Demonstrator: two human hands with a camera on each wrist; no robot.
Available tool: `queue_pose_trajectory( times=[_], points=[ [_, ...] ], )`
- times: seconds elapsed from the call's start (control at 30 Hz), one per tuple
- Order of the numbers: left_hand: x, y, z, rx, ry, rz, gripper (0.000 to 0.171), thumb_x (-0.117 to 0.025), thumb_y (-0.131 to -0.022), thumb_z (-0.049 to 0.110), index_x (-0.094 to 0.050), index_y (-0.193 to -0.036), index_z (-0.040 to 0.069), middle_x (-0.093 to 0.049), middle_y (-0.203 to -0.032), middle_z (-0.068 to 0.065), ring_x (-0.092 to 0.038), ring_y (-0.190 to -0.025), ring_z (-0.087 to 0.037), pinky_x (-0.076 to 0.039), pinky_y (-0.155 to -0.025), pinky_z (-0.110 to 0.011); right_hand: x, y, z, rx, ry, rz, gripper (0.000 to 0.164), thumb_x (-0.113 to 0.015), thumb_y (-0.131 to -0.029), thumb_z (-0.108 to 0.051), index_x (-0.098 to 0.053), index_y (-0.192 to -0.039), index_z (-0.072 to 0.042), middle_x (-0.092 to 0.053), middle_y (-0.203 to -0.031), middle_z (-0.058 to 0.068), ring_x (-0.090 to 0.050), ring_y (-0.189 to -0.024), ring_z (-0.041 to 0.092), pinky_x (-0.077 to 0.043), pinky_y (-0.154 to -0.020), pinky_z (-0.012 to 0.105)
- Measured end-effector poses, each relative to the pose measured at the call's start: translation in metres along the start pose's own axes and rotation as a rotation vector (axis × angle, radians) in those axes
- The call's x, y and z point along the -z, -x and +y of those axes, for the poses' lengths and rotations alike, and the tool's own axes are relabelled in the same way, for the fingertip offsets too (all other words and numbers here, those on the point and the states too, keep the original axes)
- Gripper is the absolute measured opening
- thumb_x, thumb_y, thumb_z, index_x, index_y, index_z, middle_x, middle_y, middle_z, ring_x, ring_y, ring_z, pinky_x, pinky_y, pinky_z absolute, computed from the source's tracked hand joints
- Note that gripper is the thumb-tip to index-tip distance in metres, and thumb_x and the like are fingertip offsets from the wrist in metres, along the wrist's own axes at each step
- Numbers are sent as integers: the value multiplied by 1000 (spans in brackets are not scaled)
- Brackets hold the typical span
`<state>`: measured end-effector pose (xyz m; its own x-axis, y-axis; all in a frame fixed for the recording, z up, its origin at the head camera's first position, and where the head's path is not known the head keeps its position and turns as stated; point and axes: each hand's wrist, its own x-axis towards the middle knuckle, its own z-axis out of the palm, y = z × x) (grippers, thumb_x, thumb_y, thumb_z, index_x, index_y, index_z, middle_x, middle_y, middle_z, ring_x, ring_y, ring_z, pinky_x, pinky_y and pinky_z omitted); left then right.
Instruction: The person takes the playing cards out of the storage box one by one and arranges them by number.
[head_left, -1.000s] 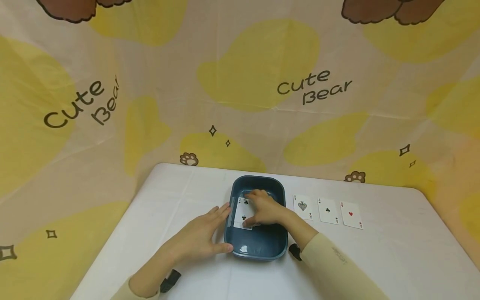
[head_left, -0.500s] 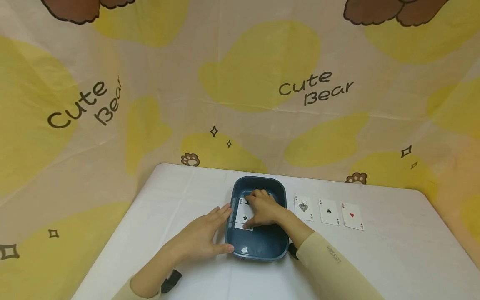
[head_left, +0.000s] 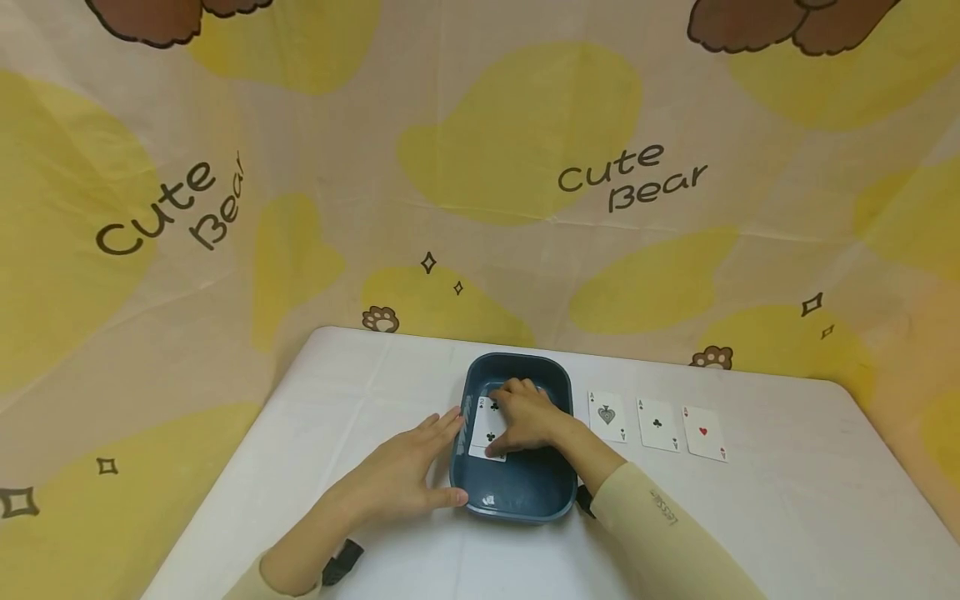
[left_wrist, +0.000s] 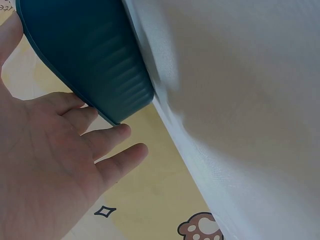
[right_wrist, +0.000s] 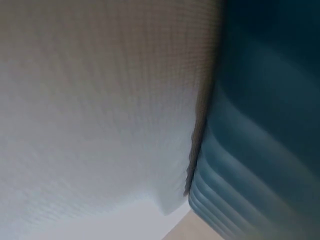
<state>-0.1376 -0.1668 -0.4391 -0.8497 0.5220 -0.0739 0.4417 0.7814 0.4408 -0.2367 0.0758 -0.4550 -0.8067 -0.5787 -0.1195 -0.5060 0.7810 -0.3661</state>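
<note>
A dark blue tray (head_left: 517, 492) stands on the table, and a two of clubs playing card (head_left: 483, 429) lies inside it at the left. A white edge shows below that card, seemingly another card under it. My right hand (head_left: 527, 417) reaches into the tray over the card's right part; it grips the card between fingers at the far edge and thumb at the near edge. My left hand (head_left: 405, 462) has straight, spread fingers and touches the tray's left rim. In the left wrist view the left palm (left_wrist: 47, 155) is beside the tray's outer wall (left_wrist: 95, 55).
To the right of the tray lie an ace of spades (head_left: 606, 417), an ace of clubs (head_left: 658, 425) and an ace of hearts (head_left: 705, 433), face up in a row. A white cloth (head_left: 810, 500) covers the table. Behind it hangs a patterned curtain (head_left: 495, 125).
Both hands keep their places on the tray and the card. The whole view has shifted very slightly; the right forearm has drawn a little to the left.
</note>
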Motion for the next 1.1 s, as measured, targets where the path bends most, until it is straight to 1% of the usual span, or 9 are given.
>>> queue_pose_trajectory(
  times=[0.2,0.33,0.57,0.77,0.93,1.1],
  points=[
    [0,-1,0,1,1,4,102,-72,-88,68,-33,-166,15,-24,-173,6,-31,-155,-35,-37,-117,-59,0,-1,0,-6,28,2,88,-92,-73,-48,-61,-144,-5,-57,-142,17,-51,-126,34,-43,-108,62],
    [0,-1,0,-2,4,5,102,-72,-88,67,-33,-166,15,-24,-173,6,-31,-155,-35,-37,-117,-59,-1,-2,-1,-12,56,2,89,-91,-74,-50,-61,-145,-5,-57,-142,16,-51,-127,33,-44,-108,60],
    [2,1,0,5,8,1,100,-74,-89,64,-34,-165,14,-24,-173,5,-31,-155,-36,-36,-118,-60,-2,-2,-3,-11,61,14,85,-90,-75,-49,-61,-144,-7,-58,-141,16,-52,-127,34,-44,-107,61],
    [1,0,0,9,7,-4,101,-73,-88,66,-34,-165,14,-25,-173,5,-32,-154,-36,-37,-117,-60,-2,-2,-3,-19,68,17,83,-89,-76,-49,-62,-143,-8,-59,-140,14,-52,-128,33,-44,-108,62],
    [0,0,0,16,6,-10,102,-72,-88,67,-34,-165,15,-24,-173,5,-32,-155,-35,-37,-117,-60,-4,-2,-2,-4,87,28,83,-89,-76,-50,-63,-143,-7,-60,-139,14,-53,-126,32,-45,-108,61],
    [0,-1,0,7,0,-10,102,-72,-88,68,-34,-165,14,-24,-173,5,-32,-154,-36,-37,-117,-60,-6,-2,-1,10,115,51,83,-88,-75,-50,-64,-141,-6,-61,-136,13,-54,-123,30,-46,-108,58]
  ],
)
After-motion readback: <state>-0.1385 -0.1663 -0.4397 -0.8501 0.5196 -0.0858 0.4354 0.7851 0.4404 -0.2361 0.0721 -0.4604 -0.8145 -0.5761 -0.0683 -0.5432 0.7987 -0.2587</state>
